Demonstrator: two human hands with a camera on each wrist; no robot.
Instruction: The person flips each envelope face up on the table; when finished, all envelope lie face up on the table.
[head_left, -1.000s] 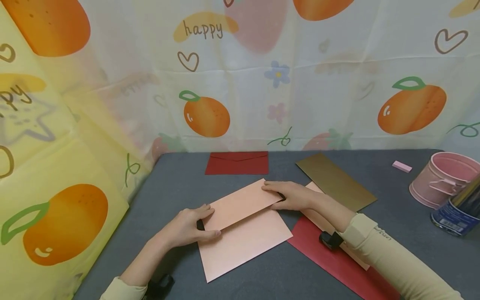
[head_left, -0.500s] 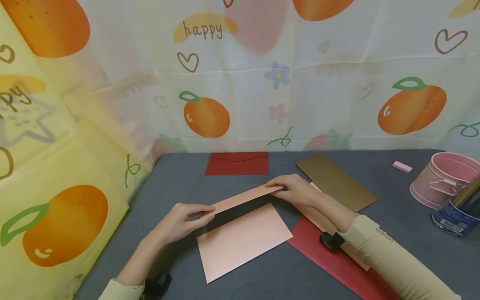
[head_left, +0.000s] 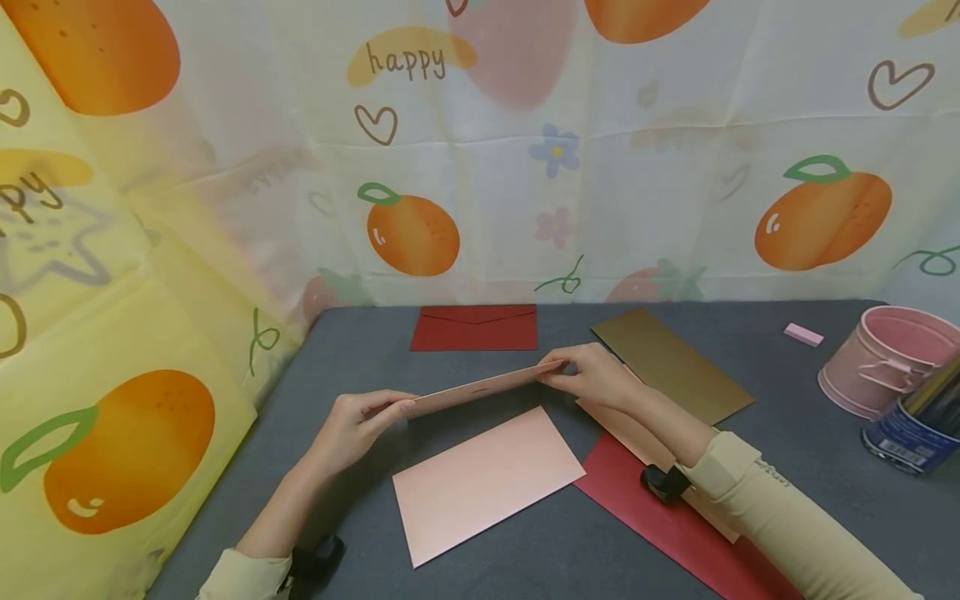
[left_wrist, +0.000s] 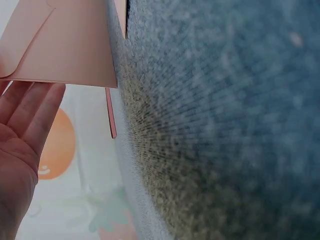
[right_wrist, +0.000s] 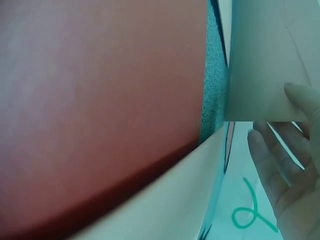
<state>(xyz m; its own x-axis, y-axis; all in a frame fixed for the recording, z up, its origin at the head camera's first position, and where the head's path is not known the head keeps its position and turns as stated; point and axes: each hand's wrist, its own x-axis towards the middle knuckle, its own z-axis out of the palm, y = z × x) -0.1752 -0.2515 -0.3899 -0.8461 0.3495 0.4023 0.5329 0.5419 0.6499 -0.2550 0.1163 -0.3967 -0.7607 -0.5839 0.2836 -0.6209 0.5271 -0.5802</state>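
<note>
- A person's left hand [head_left: 352, 425] and right hand [head_left: 596, 379] hold a pink envelope [head_left: 480, 389] by its two short ends, lifted clear of the grey desk [head_left: 360, 367] and seen almost edge-on from the head camera.
- The left hand pinches the envelope's near-left end between thumb and fingers; in the left wrist view the fingers [left_wrist: 27, 107] lie straight under the paper [left_wrist: 65, 45].
- The right hand grips the far-right end, its fingers [right_wrist: 272, 160] curled behind the paper in the right wrist view, the thumb on the front face.
- Directly below the lifted envelope, a pink sheet [head_left: 487, 483] lies flat on the desk.
- A red sheet [head_left: 675, 521] lies under the right forearm, with another pink piece [head_left: 630, 433] partly on top of it.
- A gold envelope [head_left: 671, 362] lies just beyond the right hand; a red envelope [head_left: 475, 327] sits at the desk's far edge.
- At the far right stand a pink bucket [head_left: 885, 358] and a dark blue can [head_left: 911, 429], with a small pink eraser [head_left: 803, 334] nearby.
- A fruit-print cloth [head_left: 525, 150] hangs behind the desk.
</note>
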